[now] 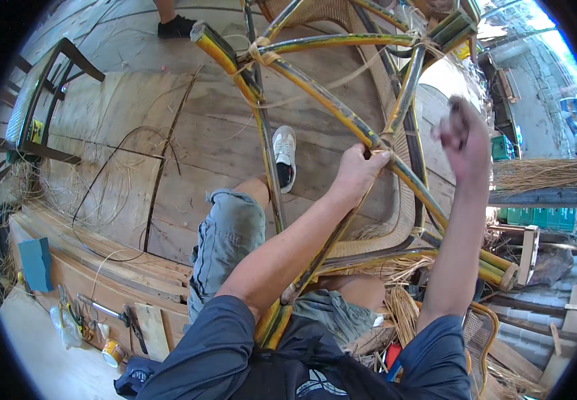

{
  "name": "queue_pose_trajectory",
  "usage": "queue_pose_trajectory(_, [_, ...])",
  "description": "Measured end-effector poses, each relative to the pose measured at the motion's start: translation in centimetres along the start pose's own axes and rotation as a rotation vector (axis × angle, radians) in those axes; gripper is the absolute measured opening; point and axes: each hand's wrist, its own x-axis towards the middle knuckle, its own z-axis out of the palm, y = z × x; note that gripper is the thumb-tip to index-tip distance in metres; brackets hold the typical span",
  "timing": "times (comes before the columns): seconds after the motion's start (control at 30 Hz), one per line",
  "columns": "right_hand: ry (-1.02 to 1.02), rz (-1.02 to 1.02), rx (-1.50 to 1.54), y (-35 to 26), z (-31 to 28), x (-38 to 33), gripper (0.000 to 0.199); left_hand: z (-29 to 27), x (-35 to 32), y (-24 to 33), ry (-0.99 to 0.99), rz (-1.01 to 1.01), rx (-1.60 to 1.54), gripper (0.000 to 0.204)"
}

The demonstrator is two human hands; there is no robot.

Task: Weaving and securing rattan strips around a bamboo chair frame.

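Note:
A frame of dark-and-yellow bamboo poles (322,97) stands over my lap, tied at its corners with pale rattan strips (260,52). My left hand (360,175) grips it near the middle, thumb pressed on a wrapped joint (385,141) where several poles cross. To the right of that joint, my right hand (465,140) is raised apart from the poles with its fingers curled in. Motion blurs those fingers, and whatever they hold cannot be made out. A loose strip (342,85) arcs across the frame's upper part.
A woven rattan seat (402,207) lies beyond the frame. A dark chair (52,100) stands at left. Pliers (132,327), a yellow cup (113,353) and a plastic bag (68,327) lie lower left. Rattan bundles (542,177) sit at right. Another person's shoe (176,27) shows at the top.

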Motion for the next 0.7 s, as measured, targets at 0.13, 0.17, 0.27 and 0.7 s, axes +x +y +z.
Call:
queue_pose_trajectory(0.13, [-0.018, -0.059, -0.147, 0.5, 0.1, -3.9, 0.025, 0.8, -0.3, 0.6, 0.015, 0.026, 0.047, 0.020])
queue_pose_trajectory(0.17, [-0.007, -0.063, -0.138, 0.8, -0.2, -4.4, 0.025, 0.8, -0.6, 0.3, 0.008, 0.021, 0.059, 0.020])
queue_pose_trajectory(0.27, [0.046, -0.089, -0.054, 1.1, -0.8, -4.8, 0.022, 0.7, -0.6, -0.2, 0.005, 0.102, -0.008, 0.020])
queue_pose_trajectory(0.7, [0.004, -0.162, -0.284, 0.4, 4.1, -5.2, 0.016, 0.2, -0.3, -1.5, 0.116, 0.208, 0.260, 0.019])
